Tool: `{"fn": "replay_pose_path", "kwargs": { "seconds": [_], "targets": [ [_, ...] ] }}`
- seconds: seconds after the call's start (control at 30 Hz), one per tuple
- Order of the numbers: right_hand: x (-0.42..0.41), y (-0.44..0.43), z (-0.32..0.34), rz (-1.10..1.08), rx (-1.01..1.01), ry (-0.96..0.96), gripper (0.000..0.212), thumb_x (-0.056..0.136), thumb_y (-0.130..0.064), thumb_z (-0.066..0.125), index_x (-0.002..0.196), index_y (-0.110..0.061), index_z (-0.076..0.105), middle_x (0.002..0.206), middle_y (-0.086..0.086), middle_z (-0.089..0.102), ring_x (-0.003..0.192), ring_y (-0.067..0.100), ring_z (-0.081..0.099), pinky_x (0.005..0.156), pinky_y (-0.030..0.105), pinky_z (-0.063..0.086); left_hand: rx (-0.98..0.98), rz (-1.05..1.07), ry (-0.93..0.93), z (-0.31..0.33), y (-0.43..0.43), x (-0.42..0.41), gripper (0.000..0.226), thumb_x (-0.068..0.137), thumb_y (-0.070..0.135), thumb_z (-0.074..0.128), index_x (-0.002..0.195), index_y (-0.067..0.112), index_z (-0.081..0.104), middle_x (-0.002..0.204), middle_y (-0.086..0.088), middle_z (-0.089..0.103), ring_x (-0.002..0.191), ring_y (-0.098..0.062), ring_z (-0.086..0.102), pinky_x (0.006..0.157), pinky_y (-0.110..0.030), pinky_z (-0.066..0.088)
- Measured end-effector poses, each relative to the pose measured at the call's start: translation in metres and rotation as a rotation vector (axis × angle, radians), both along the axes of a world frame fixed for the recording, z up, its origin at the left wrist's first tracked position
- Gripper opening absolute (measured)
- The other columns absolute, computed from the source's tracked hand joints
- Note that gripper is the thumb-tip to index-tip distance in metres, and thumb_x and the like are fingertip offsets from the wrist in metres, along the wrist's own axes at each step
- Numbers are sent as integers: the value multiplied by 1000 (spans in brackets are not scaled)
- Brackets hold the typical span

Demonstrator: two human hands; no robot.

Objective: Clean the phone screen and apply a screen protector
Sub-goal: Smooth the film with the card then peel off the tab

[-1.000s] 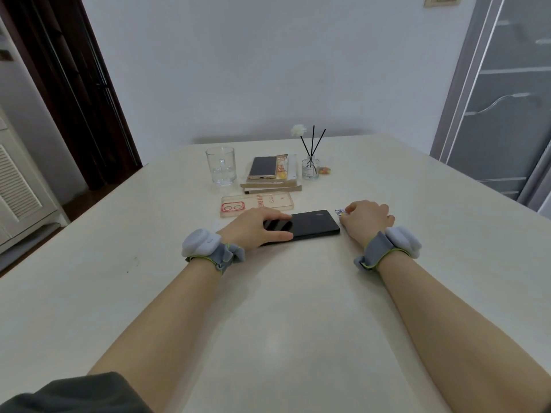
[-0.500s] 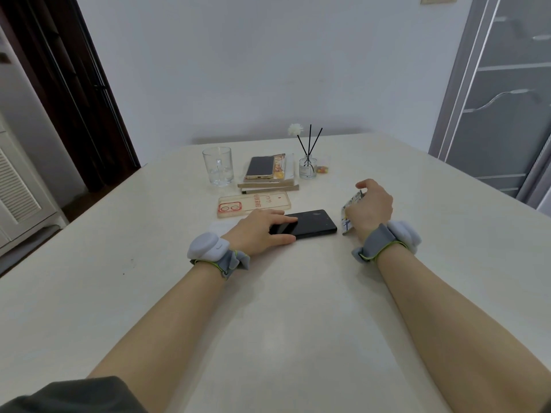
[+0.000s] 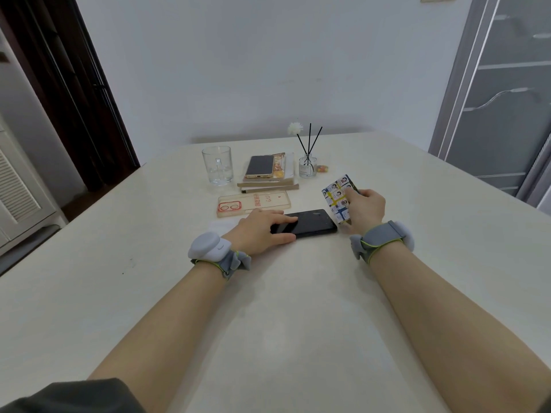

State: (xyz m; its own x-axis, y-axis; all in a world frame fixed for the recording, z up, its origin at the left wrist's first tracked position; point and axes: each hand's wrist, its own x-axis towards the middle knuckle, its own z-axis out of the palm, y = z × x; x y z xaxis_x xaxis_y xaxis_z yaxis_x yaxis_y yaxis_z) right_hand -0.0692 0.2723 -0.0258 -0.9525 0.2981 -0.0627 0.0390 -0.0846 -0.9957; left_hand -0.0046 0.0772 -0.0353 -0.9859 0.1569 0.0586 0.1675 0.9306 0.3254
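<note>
- A bit of my dark sleeve (image 3: 74,394) shows at the very bottom, on my left arm.
- Both my bare arms reach out over the pale table (image 3: 89,263).
- My left wrist has a grey band with a white round lump (image 3: 210,247) on it. My right wrist has a grey band (image 3: 383,238) too.
- My left hand (image 3: 259,232) lies flat, with the fingers out straight. The fingers press on the near end of the black phone (image 3: 313,223). My thumb lies along the phone's near edge.
- The phone lies flat on the table, screen up, between my two hands.
- My right hand (image 3: 365,208) is lifted a little off the table, just past the phone's other end. Its fingers are curled round a small packet (image 3: 338,199) with tiny pictures on it. The packet stands up on its edge.
- A thin white sheet (image 3: 222,225) peeks out beside my left hand. I cannot tell what it is.
- Just past my left hand lies a see-through phone case (image 3: 253,202) with red marks.
- Farther on, a gold phone (image 3: 259,166) rests on top of some books (image 3: 268,184).
- A clear glass (image 3: 217,168) stands to the left of the books.
- To the right of the books, past my right hand, is a little bottle (image 3: 307,168) with black sticks and a white flower (image 3: 295,128).
</note>
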Motion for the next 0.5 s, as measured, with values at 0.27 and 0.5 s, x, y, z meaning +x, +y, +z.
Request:
{"fn": "replay_pose_path", "kwargs": {
  "seconds": [0.27, 0.5],
  "targets": [
    [3, -7, -1, 37, -118, -27, 17, 99, -21, 40, 93, -6, 45, 112, 23, 62, 93, 43, 66, 75, 52, 57, 21, -17, 30, -1, 0, 0, 50, 88, 50, 54, 136, 38, 47, 140, 2, 47, 133, -27, 35, 107, -48, 32],
    [4, -7, -1, 42, -50, -27, 17, 99, -21, 42, 92, -6, 46, 110, 20, 63, 94, 39, 66, 74, 51, 58, 18, -11, 16, 1, 1, 1, 51, 88, 50, 54, 137, 38, 45, 146, 4, 42, 136, -26, 31, 108, -49, 31]
  ]
}}
